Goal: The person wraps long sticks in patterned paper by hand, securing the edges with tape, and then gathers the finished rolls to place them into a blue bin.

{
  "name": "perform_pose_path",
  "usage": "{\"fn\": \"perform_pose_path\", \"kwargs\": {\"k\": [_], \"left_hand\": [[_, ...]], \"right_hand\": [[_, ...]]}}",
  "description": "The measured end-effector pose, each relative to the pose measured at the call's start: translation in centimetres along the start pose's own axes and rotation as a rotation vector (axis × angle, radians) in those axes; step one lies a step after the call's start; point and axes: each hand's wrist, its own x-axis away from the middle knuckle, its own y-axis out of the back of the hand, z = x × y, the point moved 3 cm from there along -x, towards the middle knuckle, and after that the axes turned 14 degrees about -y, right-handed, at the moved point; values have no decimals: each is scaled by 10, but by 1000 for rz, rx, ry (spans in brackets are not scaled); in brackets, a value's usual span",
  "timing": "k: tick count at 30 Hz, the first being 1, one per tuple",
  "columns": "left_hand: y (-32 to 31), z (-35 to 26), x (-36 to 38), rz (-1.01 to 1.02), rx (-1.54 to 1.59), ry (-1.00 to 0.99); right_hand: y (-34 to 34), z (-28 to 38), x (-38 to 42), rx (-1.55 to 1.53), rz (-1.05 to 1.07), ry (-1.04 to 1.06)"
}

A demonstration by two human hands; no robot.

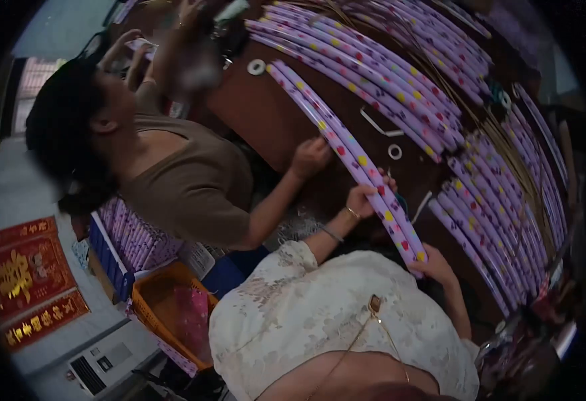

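Observation:
Two long lilac rolls (pixel 360 157), printed with red, yellow and purple spots, lie side by side and slant across the table edge towards me. My left hand (pixel 364 200), with a bracelet at its wrist, grips them partway along, fingers wrapped round. At the near end, my right hand (pixel 434 262) closes on the rolls from the right. A co-worker's hand (pixel 312 158) is close beside the same rolls, farther up. A roll of white tape (pixel 395 152) lies on the table to the right of the rolls.
Bundles of similar lilac rolls (pixel 366 80) cover the far table, with more (pixel 487 220) at the right. Another tape roll (pixel 256 67) sits near the rolls' far end. A person in a brown top (pixel 186 177) is on my left. An orange basket (pixel 149 314) stands below.

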Motion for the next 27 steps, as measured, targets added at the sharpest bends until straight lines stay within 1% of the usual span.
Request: {"fn": "perform_pose_path", "kwargs": {"k": [2, 5, 6, 7, 8, 9, 10, 12, 13, 14, 15, 16, 17, 18, 19, 20, 22, 23, 25, 26, 27], "left_hand": [[-6, -1, 1, -20, -42, 15], [-22, 0, -2, -22, -10, -15], [-22, 1, 0, -11, -17, -18], [-26, 0, 0, -42, 24, -40], [-29, 0, 0, -75, 66, -58], [-31, 2, -1, -145, 34, -49], [-21, 3, -2, -139, 34, -41], [2, 3, -2, -307, -162, -51], [-12, 4, -3, -369, -129, -63], [-14, 1, -5, -358, -138, -69], [-11, 3, -4, -360, -138, -61], [-17, 2, -4, -390, -201, -69], [-14, 2, -5, -361, -175, -73], [-16, 3, -5, -409, -207, -82], [-18, 3, -5, -398, -216, -90], [-19, 4, -5, -383, -206, -78], [-17, 3, -7, -362, -193, -71], [-15, 4, -7, -357, -186, -76], [-14, 3, -8, -334, -185, -60], [-15, 3, -7, -330, -183, -70], [-15, 3, -7, -337, -168, -66]], "right_hand": [[-1, 4, 5, -55, -7, -70], [3, 8, 8, -50, -13, -18], [3, 9, 9, -55, -1, -54], [3, 7, 10, -62, 7, -89], [2, 5, 7, -77, 8, -40], [3, 6, 7, -82, 1, -32], [4, 6, 7, -44, 3, -56], [11, 4, 2, -12, 1, -86], [20, 4, -6, 101, 93, -100], [27, 1, -8, 201, 184, -124], [35, 26, -2, 254, 23, 230], [51, 28, -15, 239, -85, 200], [69, 58, -10, 446, -366, 209], [85, 75, -19, 505, -599, 347], [91, 105, -14, 360, -789, 549], [99, 131, -16, 511, -1023, 684], [123, 162, -42, 648, -1263, 844], [132, 171, -57, 657, -1264, 849], [140, 184, -84, 755, -1298, 775], [140, 185, -91, 760, -1295, 786], [140, 186, -100, 849, -1244, 764]]}}
